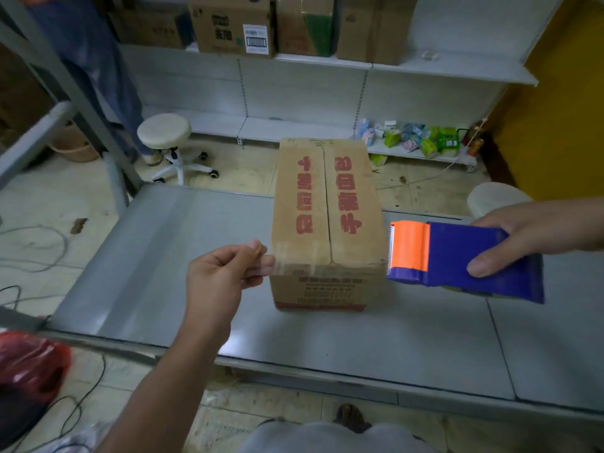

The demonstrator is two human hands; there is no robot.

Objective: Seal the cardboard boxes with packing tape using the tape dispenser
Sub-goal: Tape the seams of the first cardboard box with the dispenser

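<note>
On grey metal table [163,256]: matte cardboard box [327,223], flaps closed. Left hand [219,273] pinches clear glossy tape [313,268], apparently stretched to the blue-orange plastic dispenser [457,256] gripped by right hand [536,233].

Shop storeroom: white retail shelving [451,69], stacked cartons [225,31], packaged goods [415,138].

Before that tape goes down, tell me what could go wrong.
1. The clear tape, stretched between the left hand and the tape dispenser, may twist or wrinkle.
2. It crosses the seam of the box near the front edge rather than following it, so the flaps might stay mostly unsealed.
</note>
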